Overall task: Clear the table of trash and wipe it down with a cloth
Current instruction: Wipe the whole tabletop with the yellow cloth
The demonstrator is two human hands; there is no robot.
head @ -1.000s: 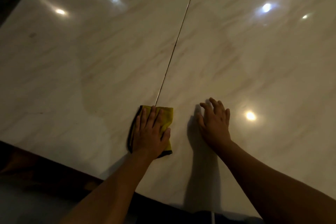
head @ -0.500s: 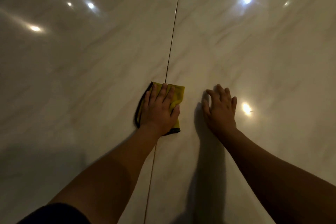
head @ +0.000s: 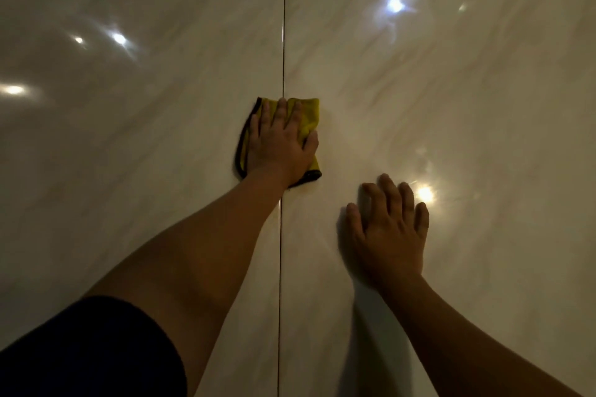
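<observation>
Wiping pass on a glossy, marble-patterned surface, with the cloth under the left hand.

Nearest, a dark sleeve covers the left upper arm. Past it, the right hand lies flat on the bare surface, fingers straight and slightly spread, grasping nothing (a brace, I judge). Farther out and to its left, the left hand presses palm-down on a folded yellow cloth with a dark hem. Its fingers are laid straight on top, not curled round the cloth, and the arm is well extended. The cloth straddles the dark seam, its long axis running along that seam, away from the person. Any further stroke probably belongs to the left hand, forward towards the lamp reflections.
</observation>
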